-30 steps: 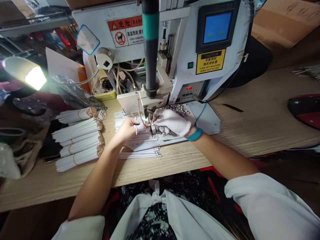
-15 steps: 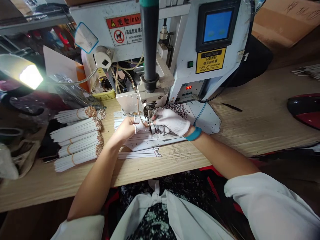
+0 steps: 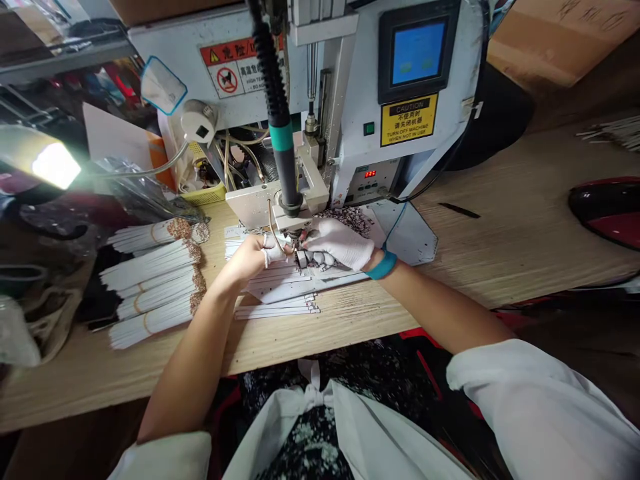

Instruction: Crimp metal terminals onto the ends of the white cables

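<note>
Under the head of a white machine [image 3: 295, 212], both my hands meet. My left hand [image 3: 257, 255], in a partial white glove, is closed with fingertips at the left side of the machine tip; what it pinches is too small to make out. My right hand [image 3: 344, 244], in a white glove, has its fingers closed at the tip's right side, over a pile of small dark-and-white pieces [image 3: 357, 220]. What its fingertips grip is hidden. Thin white strips [image 3: 277, 307] lie just below my hands, at the edge of the metal base plate [image 3: 413, 233].
Banded bundles of white strips [image 3: 150, 267] lie at the left. A lit lamp [image 3: 55, 163] stands beyond them. A blue screen [image 3: 419, 52] is on the machine. A dark thin tool [image 3: 459, 211] and a black-and-red object [image 3: 607, 213] lie at the right.
The machine's dark cylinder has dropped, showing its teal band and ribbed cable lower down. The red display digits differ. The whole view has shifted slightly; my hands remain at the machine tip.
</note>
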A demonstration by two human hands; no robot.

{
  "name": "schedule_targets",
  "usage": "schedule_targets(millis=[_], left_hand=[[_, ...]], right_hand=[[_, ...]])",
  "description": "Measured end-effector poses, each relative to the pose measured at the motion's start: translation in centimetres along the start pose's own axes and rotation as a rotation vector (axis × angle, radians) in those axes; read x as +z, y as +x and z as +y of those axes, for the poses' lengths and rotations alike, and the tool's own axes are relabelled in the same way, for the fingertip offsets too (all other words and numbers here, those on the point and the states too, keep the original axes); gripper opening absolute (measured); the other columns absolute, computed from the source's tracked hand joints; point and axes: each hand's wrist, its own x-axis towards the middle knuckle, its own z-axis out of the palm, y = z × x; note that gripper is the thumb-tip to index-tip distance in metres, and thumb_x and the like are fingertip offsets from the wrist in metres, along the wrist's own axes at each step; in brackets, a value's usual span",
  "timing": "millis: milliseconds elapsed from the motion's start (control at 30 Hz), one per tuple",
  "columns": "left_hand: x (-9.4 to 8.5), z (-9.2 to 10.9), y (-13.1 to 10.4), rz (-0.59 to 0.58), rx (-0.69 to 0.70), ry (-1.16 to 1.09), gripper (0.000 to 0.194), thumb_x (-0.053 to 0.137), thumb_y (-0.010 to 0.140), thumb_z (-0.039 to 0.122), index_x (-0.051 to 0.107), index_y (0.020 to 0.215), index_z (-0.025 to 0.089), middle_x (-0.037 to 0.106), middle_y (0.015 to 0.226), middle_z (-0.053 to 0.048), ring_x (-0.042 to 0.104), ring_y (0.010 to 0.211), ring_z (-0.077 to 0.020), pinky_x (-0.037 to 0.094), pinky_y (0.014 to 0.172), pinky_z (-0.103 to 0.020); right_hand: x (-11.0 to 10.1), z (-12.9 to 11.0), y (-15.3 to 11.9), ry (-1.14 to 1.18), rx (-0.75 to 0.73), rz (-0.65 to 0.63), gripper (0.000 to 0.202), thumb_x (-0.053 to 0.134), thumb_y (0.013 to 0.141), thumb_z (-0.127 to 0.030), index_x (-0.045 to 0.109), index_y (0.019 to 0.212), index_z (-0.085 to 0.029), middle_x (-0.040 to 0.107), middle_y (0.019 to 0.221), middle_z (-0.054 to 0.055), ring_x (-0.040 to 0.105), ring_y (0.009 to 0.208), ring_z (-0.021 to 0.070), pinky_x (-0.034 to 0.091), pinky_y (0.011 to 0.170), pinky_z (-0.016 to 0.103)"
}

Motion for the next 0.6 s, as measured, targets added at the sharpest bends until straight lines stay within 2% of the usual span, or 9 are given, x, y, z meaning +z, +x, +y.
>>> schedule_targets(millis=[233,367,500,600], left_hand=[[-0.1,-0.3,0.3,-0.017,0.040,-0.019,0.029,0.072,0.052,0.043,0.068,0.054,0.015,0.061,0.056,-0.001,0.046,0.058,-0.0121,0.036,0.054,-0.023],[-0.1,-0.2,0.0,-0.032,0.069,0.021,0.032,0.070,0.058,0.046,0.070,0.063,0.014,0.062,0.058,-0.001,0.049,0.059,-0.0135,0.038,0.056,-0.024],[-0.5,0.3,-2.1,0.001,0.147,0.237,0.031,0.064,0.070,0.044,0.069,0.067,0.013,0.064,0.063,-0.003,0.054,0.060,-0.0152,0.041,0.056,-0.025],[-0.1,0.5,-4.1,-0.080,0.234,0.486,0.021,0.059,0.078,0.031,0.071,0.071,0.014,0.069,0.071,-0.005,0.060,0.062,-0.0161,0.044,0.058,-0.024]], right_hand=[[0.1,0.6,0.4,-0.029,-0.012,0.031,0.017,0.058,0.079,-0.003,0.050,0.085,-0.017,0.051,0.058,-0.007,0.046,0.038,0.0051,0.034,0.029,0.015],[0.0,0.0,0.0,-0.059,-0.017,0.017,0.015,0.056,0.081,-0.004,0.050,0.086,-0.017,0.050,0.056,-0.008,0.045,0.035,0.0042,0.032,0.027,0.014],[-1.5,-1.6,-1.6,-0.266,0.005,-0.048,0.014,0.057,0.083,-0.006,0.056,0.094,-0.015,0.057,0.056,-0.006,0.046,0.033,0.0042,0.035,0.029,0.013],[-2.4,-2.1,-2.5,-0.380,0.051,-0.177,0.014,0.057,0.083,-0.009,0.062,0.095,-0.013,0.068,0.072,0.001,0.053,0.039,0.0043,0.041,0.034,0.013]])
